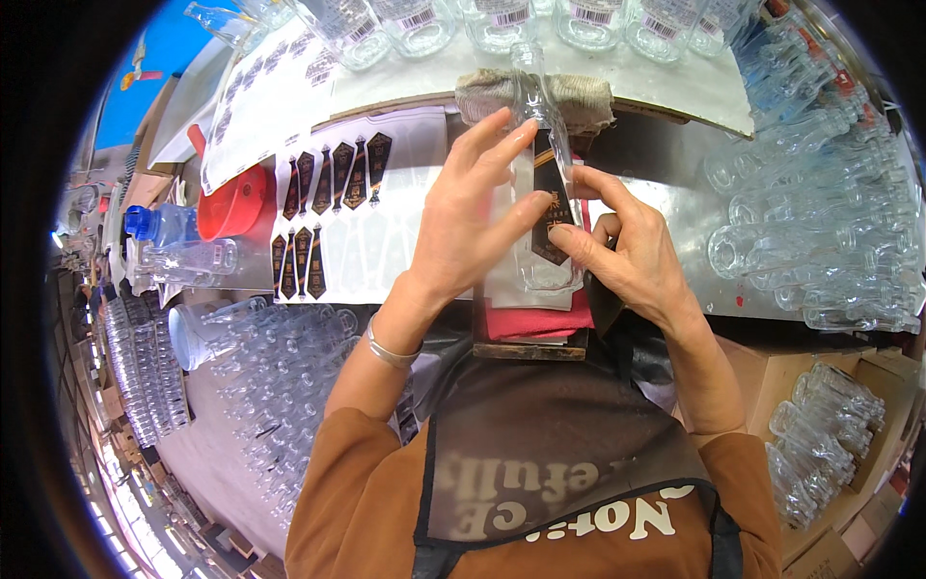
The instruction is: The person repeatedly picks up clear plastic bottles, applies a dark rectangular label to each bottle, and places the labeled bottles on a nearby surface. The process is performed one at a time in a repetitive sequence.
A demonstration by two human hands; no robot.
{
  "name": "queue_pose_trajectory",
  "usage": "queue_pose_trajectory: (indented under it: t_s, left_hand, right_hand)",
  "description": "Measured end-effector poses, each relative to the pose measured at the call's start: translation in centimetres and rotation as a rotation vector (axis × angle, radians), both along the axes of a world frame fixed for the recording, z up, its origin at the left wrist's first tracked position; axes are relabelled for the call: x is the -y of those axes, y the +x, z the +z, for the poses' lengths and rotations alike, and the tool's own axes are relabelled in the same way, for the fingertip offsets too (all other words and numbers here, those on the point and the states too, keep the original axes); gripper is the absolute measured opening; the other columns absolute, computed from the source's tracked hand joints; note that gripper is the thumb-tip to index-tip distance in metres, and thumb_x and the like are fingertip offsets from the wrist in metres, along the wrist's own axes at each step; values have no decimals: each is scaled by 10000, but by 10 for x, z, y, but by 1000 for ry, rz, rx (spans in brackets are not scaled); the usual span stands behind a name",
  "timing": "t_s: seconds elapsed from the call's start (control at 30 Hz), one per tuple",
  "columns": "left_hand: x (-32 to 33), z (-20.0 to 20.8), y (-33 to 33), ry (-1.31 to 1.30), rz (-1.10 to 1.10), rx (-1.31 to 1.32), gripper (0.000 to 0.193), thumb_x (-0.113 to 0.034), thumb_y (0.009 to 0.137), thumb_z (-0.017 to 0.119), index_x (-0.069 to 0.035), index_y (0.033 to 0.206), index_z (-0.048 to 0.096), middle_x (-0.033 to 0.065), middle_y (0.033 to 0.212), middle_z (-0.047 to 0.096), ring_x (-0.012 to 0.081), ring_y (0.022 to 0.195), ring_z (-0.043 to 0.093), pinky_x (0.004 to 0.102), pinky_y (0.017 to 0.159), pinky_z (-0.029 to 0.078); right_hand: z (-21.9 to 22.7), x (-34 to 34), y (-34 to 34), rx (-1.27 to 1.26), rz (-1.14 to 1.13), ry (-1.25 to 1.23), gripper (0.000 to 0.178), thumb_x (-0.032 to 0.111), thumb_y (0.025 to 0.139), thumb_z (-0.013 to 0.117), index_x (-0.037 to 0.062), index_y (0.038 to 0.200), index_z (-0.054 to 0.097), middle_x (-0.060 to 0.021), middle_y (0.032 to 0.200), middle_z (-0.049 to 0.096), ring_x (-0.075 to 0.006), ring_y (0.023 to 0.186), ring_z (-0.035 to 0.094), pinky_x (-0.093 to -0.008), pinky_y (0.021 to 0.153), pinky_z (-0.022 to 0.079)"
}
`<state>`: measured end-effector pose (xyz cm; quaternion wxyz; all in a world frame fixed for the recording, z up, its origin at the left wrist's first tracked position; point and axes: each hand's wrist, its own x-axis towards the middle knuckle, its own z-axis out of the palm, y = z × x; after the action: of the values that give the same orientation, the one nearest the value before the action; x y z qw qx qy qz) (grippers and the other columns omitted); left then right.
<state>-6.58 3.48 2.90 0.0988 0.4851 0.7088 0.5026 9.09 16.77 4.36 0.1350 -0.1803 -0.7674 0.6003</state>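
Note:
In front of me a clear glass bottle [558,274] lies with its neck pointing away, resting on a folded grey cloth [583,95]. A black tie-shaped label [548,183] with gold and orange print lies along its front. My right hand [632,241] grips the bottle's right side, thumb pressing near the label's lower end. With fingers spread, my left hand [463,207] is over the bottle's left side, its fingertips close to the label; whether they touch is unclear. Beneath the bottle are white sheets and a red cloth [540,322] on a wooden stand [529,351].
A sheet of matching labels [424,145] lies left, beside a red plastic basin [230,205]. Labelled bottles [502,29] stand along the back board. Many bottles lie on the metal table [675,183] at right. More fill a cardboard box [748,372] and the lower left.

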Motion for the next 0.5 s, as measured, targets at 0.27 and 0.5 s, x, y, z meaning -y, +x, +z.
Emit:
queue_pose_trajectory:
  t_s: [0.27, 0.5]
  left_hand:
    - [3, -5, 1, 47, 2, 131, 665, -150, 854, 785, -111, 1462, 519, 173, 1486, 468, 287, 1271, 564, 388, 969, 542]
    - [21, -5, 31, 28, -33, 827, 779, -87, 917, 726, 21, 1553, 289, 293, 1475, 453, 322, 1363, 487, 400, 1096, 450]
  right_hand:
    - [-8, -2, 1, 46, 0, -115, 560, 190, 944, 707, -45, 1407, 498, -143, 1218, 647, -67, 742, 629, -231, 673, 505]
    - [-26, -5, 11, 11, 35, -258, 521, 219, 1000, 651, -67, 1406, 493, -118, 1235, 623, -71, 845, 617, -220, 757, 507]
